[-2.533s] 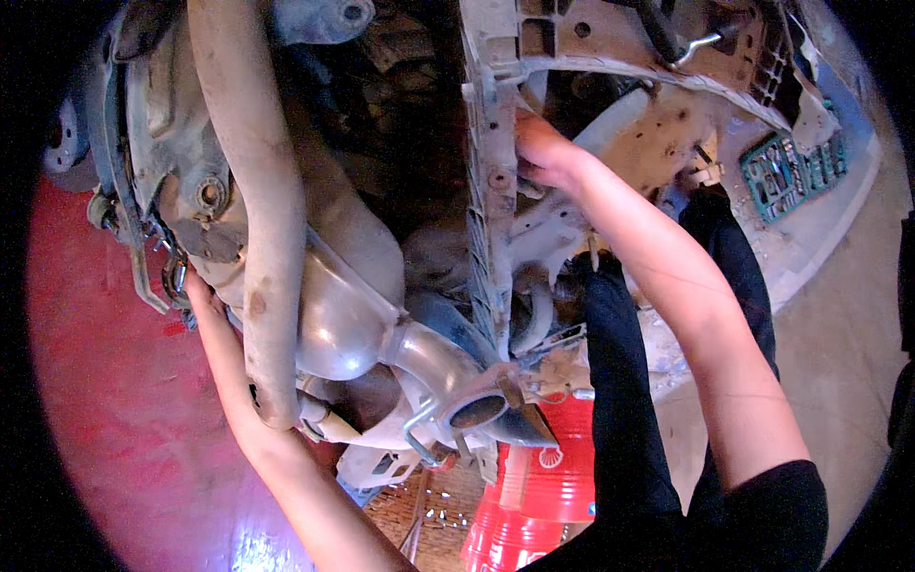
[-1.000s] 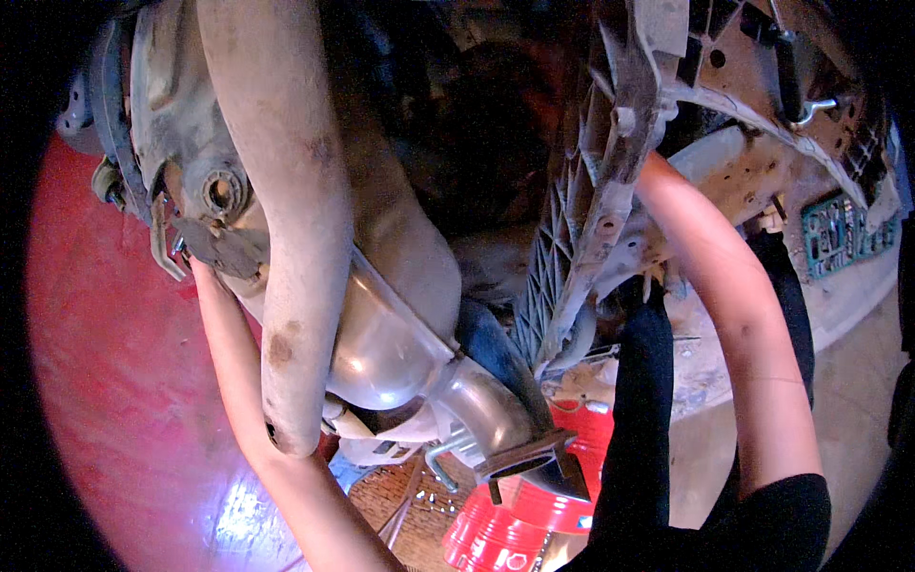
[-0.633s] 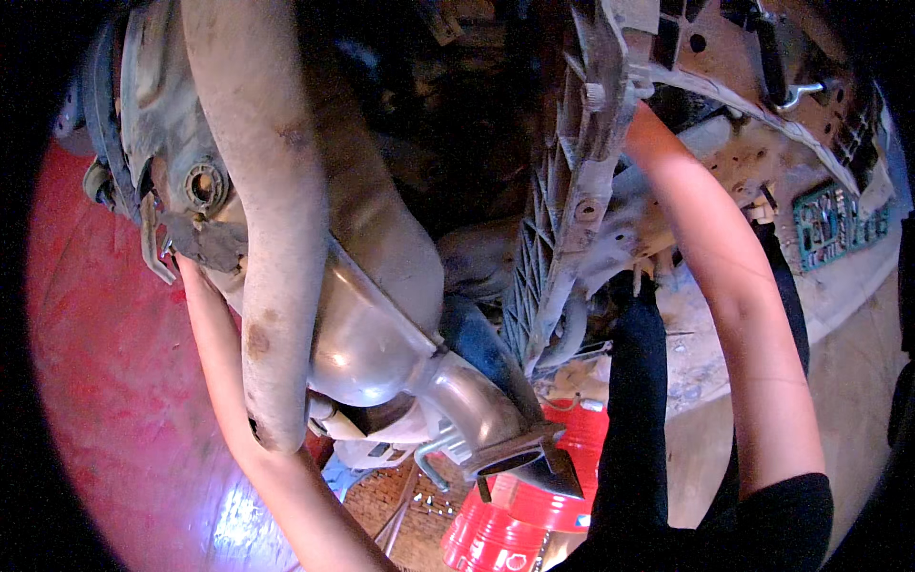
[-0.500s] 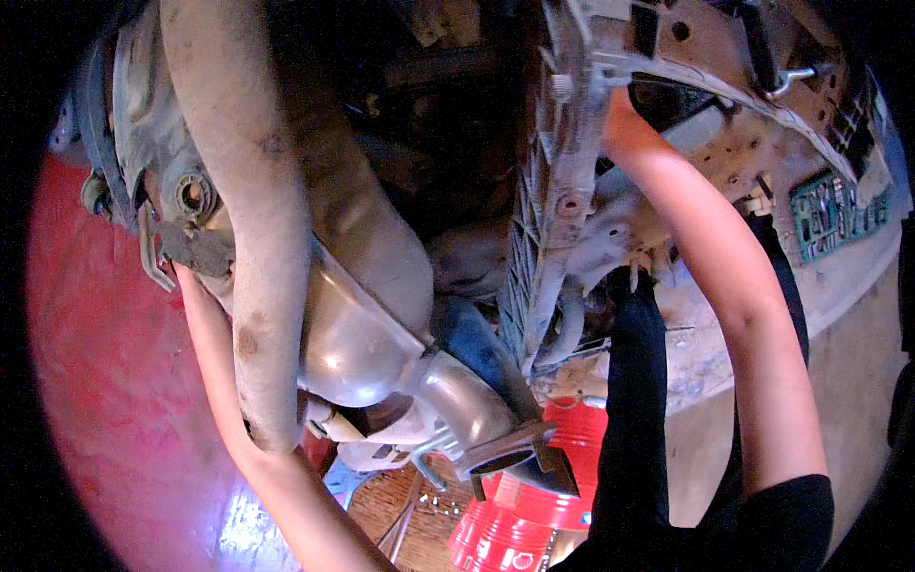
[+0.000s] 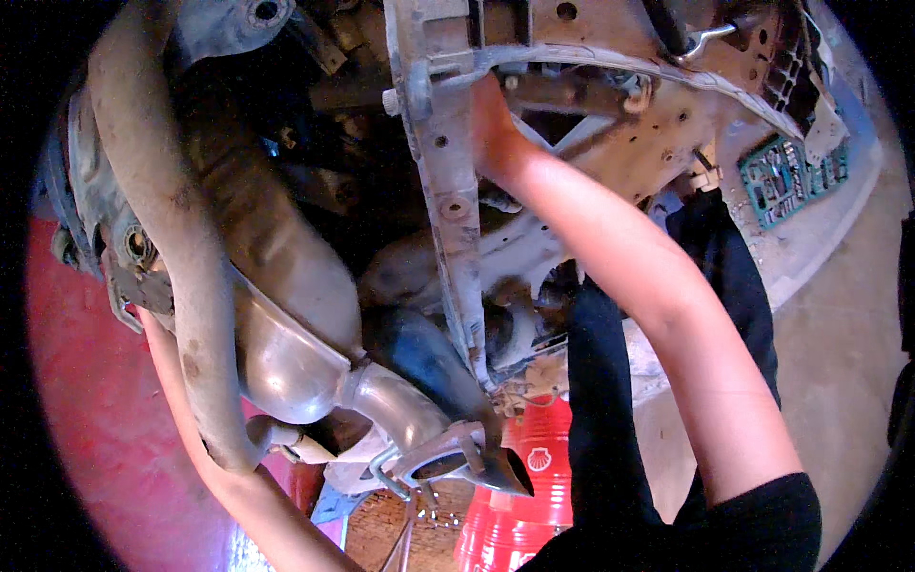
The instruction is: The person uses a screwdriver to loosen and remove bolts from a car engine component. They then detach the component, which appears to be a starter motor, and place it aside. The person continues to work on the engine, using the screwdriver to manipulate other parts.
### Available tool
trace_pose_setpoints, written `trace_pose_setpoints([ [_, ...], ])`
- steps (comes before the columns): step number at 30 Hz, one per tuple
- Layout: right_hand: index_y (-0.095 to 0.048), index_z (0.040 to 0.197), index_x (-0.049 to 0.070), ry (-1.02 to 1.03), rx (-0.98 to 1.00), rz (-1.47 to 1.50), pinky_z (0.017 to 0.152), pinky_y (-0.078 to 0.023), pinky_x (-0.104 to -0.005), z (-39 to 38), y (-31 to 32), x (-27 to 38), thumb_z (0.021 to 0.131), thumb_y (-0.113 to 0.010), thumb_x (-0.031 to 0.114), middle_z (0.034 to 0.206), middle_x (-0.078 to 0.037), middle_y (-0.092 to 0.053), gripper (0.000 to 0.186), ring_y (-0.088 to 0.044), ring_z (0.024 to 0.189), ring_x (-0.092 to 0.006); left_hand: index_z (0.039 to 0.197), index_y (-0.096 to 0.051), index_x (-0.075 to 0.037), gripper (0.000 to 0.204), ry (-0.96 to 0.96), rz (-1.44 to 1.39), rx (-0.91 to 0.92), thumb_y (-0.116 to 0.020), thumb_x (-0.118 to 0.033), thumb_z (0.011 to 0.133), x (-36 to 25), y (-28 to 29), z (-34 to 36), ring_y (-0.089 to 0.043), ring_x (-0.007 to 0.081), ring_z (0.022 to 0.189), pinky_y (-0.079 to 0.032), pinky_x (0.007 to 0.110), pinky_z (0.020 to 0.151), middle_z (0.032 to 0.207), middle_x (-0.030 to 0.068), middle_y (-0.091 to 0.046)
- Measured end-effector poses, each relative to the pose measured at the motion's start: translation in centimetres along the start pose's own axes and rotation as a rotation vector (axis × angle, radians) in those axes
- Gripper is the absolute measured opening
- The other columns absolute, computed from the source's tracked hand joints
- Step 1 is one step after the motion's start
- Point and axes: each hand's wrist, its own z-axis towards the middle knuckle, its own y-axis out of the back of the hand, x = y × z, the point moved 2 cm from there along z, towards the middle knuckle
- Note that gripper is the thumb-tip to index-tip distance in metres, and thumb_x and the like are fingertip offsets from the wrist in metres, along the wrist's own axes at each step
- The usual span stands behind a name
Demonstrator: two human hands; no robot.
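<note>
My right hand point(image 5: 494, 124) reaches up against the upright rib of a dirty metal underbody frame point(image 5: 453, 205). Its fingers are hidden behind the metal. On the left, my forearm point(image 5: 181, 391) passes behind a thick grey pipe point(image 5: 205, 315), and the left hand is out of sight behind the parts there. Next to that pipe hangs a shiny metal exhaust canister point(image 5: 286, 367). A bent tube point(image 5: 396, 410) runs down from it to an open flange point(image 5: 443, 458). A round bushing point(image 5: 139, 246) sits near the hidden left hand.
Red drums point(image 5: 538, 458) stand below the flange, by a brown perforated surface point(image 5: 381, 529). A green tool case point(image 5: 786, 181) with several pieces lies at the far right. Someone's dark-trousered legs point(image 5: 610, 410) stand below the frame. Red floor point(image 5: 86, 381) spreads out at the left.
The view has shifted, so the frame, pipe and canister appear further left and the legs show more. My right hand is still at the rib, my left arm still behind the pipe.
</note>
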Motion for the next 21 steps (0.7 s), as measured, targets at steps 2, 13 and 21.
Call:
trace_pose_setpoints([
  [2, -0.061, 0.100, 0.001, 0.005, 0.028, -0.198, 0.079, -0.050, -0.0436, -2.1, 0.6, 1.9, 0.076, -0.052, 0.007, 0.102, -0.020, -0.061, 0.026, -0.059, 0.092, -0.0379, 0.145, -0.022, -0.004, 0.058, 0.029, 0.009, 0.004, -0.043, -0.027, 0.097, 0.9, 0.7, 0.2, -0.033, 0.0180, 0.131, -0.021, 0.030, 0.110, 0.144, 0.0090, -0.034],
  [13, -0.058, 0.105, 0.006, -0.290, -0.010, -0.650, 0.074, -0.048, -0.0430, -9.4, 6.2, 6.8, 0.066, -0.074, 0.019, 0.096, -0.015, -0.062, 0.044, -0.059, 0.090, -0.0336, 0.144, -0.024, -0.003, 0.053, -0.029, -0.134, 0.005, -0.038, -0.028, 0.100, -0.5, 0.0, -0.9, -0.038, 0.0161, 0.127, -0.025, 0.028, 0.108, 0.141, 0.0086, -0.038],
  [21, -0.059, 0.105, 0.005, -0.204, -0.061, -0.698, 0.078, -0.050, -0.0367, -15.4, 13.0, 8.0, 0.055, -0.078, 0.011, 0.096, -0.013, -0.062, 0.053, -0.061, 0.090, -0.0310, 0.141, -0.029, -0.002, 0.056, 0.099, -0.310, -0.059, -0.039, -0.036, 0.099, 0.1, 1.4, -0.5, -0.040, 0.0174, 0.125, -0.026, 0.029, 0.106, 0.138, 0.0090, -0.041],
])
